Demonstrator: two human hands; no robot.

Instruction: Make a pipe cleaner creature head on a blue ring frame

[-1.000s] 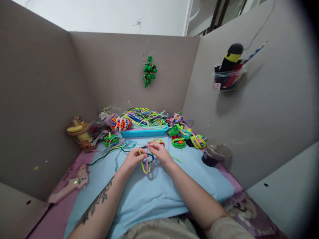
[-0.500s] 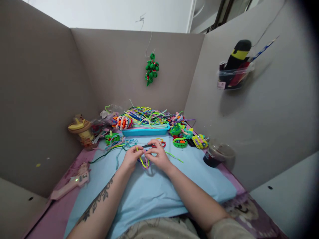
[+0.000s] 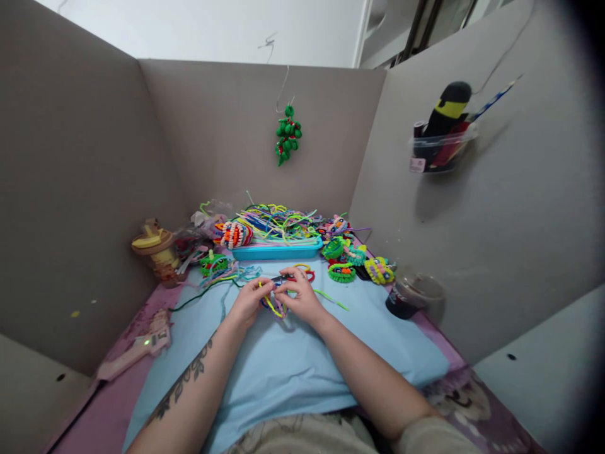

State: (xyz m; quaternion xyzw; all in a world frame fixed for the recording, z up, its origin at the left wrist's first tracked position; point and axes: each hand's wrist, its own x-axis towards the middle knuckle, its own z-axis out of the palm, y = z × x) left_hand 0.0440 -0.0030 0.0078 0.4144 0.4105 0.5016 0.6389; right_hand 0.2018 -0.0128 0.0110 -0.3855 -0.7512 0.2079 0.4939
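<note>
Pinched between both hands is a small loop of yellow, purple and blue pipe cleaners point(image 3: 276, 310), which hangs below the fingertips. My left hand point(image 3: 250, 299) grips its left side with thumb and forefinger. My right hand point(image 3: 299, 295) closes on the other side, fingertips almost touching those of the left. The exact crossing of the stems is hidden by the fingers. Just beyond the hands lies a pair of scissors point(image 3: 309, 275) with red handles, partly covered by the right hand. A green pipe cleaner point(image 3: 333, 299) lies to the right of that hand.
A blue tray point(image 3: 278, 252) heaped with pipe cleaners stands at the back. Fuzzy figures point(image 3: 341, 272) sit right of it. A pink glue gun point(image 3: 139, 350) with a lit green light rests at left. A dark cup point(image 3: 401, 299) stands right, a lidded cup point(image 3: 161, 255) left. Grey panels enclose three sides.
The view has shifted very slightly. Both hands stay in place on the pipe cleaners, with the fingertips and the hanging loop moved only a little.
</note>
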